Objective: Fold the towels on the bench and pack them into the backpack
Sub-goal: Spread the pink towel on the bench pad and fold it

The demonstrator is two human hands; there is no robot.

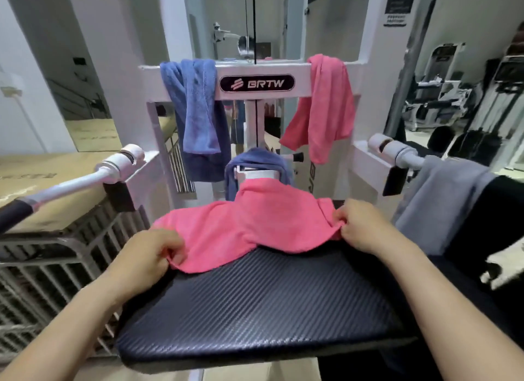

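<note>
A pink towel (249,219) lies spread across the far half of the black padded bench seat (255,304). My left hand (144,258) pinches its near left corner and my right hand (360,224) pinches its right corner. A blue towel (198,111) and a second pink towel (326,105) hang over the machine's white crossbar. Another blue towel (255,159) drapes over the post behind the seat. A grey towel (436,199) hangs over the right arm bar. No backpack is clearly in view.
The white gym machine frame (256,83) stands behind the seat, with handle bars sticking out left (85,179) and right (397,151). A metal rack with a cardboard box (42,188) is at the left. Other gym machines (442,97) stand at the far right.
</note>
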